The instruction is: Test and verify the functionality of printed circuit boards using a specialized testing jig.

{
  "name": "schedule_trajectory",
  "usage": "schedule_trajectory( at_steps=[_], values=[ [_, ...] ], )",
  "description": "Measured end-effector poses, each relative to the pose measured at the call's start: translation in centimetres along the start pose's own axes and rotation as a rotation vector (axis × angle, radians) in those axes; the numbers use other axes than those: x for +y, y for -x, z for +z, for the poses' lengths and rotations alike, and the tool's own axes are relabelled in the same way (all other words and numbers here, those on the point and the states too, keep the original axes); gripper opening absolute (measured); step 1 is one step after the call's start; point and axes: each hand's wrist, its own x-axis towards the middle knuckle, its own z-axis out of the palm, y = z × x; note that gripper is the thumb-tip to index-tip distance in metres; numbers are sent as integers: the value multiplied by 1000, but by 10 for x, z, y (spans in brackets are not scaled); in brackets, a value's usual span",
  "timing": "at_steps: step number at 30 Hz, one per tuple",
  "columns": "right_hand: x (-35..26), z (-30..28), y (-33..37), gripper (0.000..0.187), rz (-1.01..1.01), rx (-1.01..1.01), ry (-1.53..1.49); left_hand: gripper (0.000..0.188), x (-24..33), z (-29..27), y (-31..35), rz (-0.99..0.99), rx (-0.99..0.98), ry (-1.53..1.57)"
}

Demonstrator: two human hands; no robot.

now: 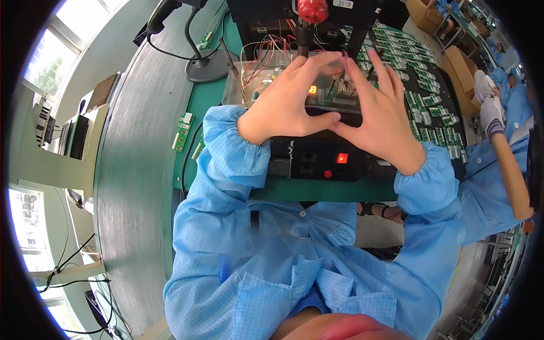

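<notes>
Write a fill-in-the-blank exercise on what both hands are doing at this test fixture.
1. The left hand and right hand both rest on a clear ____ fixture with wires inside.
2. Between the hands an orange ____ glows.
3. The knob on the lever above the fixture is ____.
4. Rows of small green ____ lie on the table right of the right hand.

Missing words: plastic; digit; red; circuit boards
</notes>
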Motion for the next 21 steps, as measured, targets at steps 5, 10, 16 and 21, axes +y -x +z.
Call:
schedule_trajectory(
  at_steps=[5,10,16,21],
  values=[
    [1,3,3,94,10,-14,-16,91,-5,1,2,27,5,-7],
    [-1,1,2,95,16,-65,50,96,-7,-2,-1,45,-1,15],
    [-1,3,3,98,46,-16,-27,104,-12,-2,1,70,-13,23],
    [-5,0,5,100,64,-126,-21,107,-6,-1,3,27,-29,46]
  ],
)
